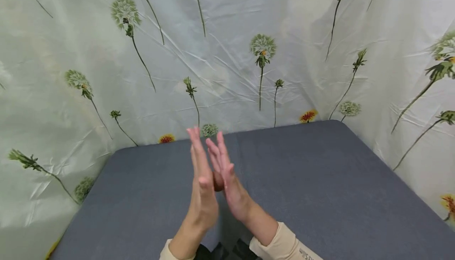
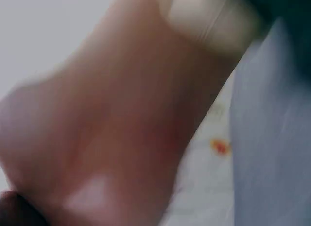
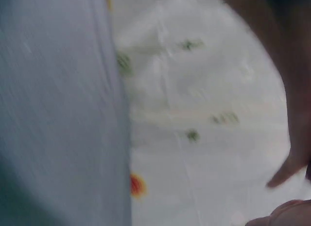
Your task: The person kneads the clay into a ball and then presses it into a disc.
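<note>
In the head view both hands are raised over the grey surface, palms turned toward each other and fingers pointing up and away. Between the palms sits a small brown, rounded lump (image 1: 218, 181), mostly covered by the hands; its material is unclear. My left hand (image 1: 204, 187) lies flat against its left side with straight fingers. On the other side, my right hand (image 1: 231, 183) presses it with an extended palm. A dark brown piece (image 2: 17, 211) shows at the lower left corner of the left wrist view, under blurred skin. Parts of hands appear at the right of the right wrist view.
A grey padded surface (image 1: 313, 181) with rounded far corners lies beneath the hands. Behind and beside it hangs a pale, wrinkled curtain (image 1: 227, 66) printed with dandelions and orange flowers. Cream sleeves (image 1: 281, 242) end at the wrists. Dark straps or objects (image 1: 243, 249) show at the bottom edge.
</note>
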`<move>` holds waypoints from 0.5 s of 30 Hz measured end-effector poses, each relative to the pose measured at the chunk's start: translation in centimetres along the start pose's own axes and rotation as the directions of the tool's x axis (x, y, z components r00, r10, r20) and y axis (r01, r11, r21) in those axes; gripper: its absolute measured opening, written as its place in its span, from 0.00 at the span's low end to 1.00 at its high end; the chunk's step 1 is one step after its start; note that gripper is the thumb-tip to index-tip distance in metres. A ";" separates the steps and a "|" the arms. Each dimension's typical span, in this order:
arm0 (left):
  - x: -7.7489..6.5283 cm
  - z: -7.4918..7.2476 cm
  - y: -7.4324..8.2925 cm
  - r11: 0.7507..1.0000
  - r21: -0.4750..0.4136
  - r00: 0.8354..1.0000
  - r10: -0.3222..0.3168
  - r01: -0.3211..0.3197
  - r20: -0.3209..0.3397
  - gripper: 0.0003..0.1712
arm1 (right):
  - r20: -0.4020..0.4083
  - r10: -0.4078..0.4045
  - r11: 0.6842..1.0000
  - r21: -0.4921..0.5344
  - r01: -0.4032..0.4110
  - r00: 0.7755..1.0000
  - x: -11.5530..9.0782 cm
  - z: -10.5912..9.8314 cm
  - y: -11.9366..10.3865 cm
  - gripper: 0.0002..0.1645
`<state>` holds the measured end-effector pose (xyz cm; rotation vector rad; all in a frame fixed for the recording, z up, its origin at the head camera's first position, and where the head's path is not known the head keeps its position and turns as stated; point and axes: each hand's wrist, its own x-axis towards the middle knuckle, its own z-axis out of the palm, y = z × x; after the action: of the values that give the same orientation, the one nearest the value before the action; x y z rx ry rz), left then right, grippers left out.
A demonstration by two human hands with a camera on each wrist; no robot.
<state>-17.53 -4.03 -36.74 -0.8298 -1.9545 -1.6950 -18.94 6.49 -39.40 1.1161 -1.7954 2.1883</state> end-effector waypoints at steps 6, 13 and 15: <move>0.8 -1.9 -1.2 0.982 -0.126 0.990 -0.140 0.139 0.007 0.56 | 0.030 -0.057 0.992 -0.112 0.060 0.998 -0.5 2.2 -0.3 0.44; -0.3 0.4 0.0 0.969 -0.186 0.980 -0.135 0.162 0.149 0.47 | -0.081 -0.071 0.995 -0.083 0.064 0.994 0.3 -0.3 -2.2 0.50; -0.4 0.4 0.6 0.977 -0.176 0.987 -0.098 0.120 0.129 0.47 | -0.081 -0.018 0.999 -0.047 0.015 0.997 0.4 -0.4 -1.9 0.51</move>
<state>-16.80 -3.63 -36.62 -0.9230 -1.9762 -1.9546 -18.49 7.29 -37.61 1.0138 -1.7878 2.1382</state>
